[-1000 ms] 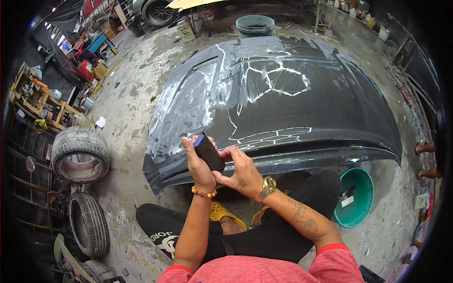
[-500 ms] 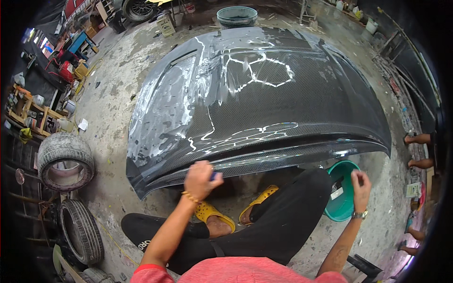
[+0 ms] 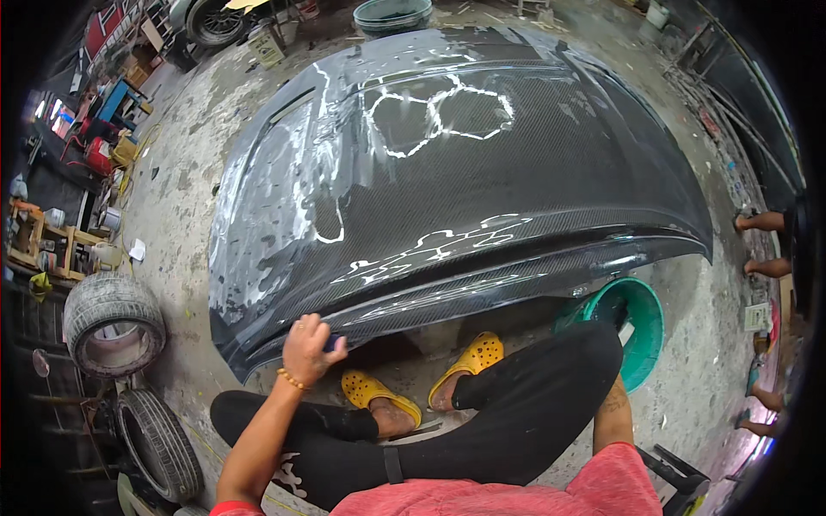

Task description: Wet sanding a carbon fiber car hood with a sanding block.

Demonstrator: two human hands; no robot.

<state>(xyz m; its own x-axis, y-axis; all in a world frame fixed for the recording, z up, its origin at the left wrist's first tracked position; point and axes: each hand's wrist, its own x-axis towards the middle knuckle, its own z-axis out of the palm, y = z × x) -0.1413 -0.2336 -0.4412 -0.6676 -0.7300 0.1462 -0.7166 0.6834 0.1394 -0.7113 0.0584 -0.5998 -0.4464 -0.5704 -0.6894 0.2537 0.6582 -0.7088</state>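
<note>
A glossy carbon-fibre car hood point(image 3: 482, 181) lies in front of me, its left side covered with wet, whitish streaks. My left hand point(image 3: 307, 348) is at the hood's near edge, toward the left corner, with its fingers closed round a small dark blue block point(image 3: 332, 342). On the right, my right forearm point(image 3: 613, 408) runs up behind my bent knee, which hides the hand and its fingers. Beyond that knee stands a green bucket point(image 3: 650, 344) with a white piece point(image 3: 626, 334) inside.
Two loose tires, one upper point(image 3: 116, 301) and one lower point(image 3: 159, 443), are at my left. A grey-green tub point(image 3: 391, 15) stands past the hood's far edge. Another person's legs point(image 3: 766, 245) show at the right rim. Cluttered wooden shelving point(image 3: 52, 236) lines the left side.
My left hand has slid left along the hood's near edge with the blue block. My right hand has dropped from beside the bucket's rim to behind my knee. The view has shifted slightly.
</note>
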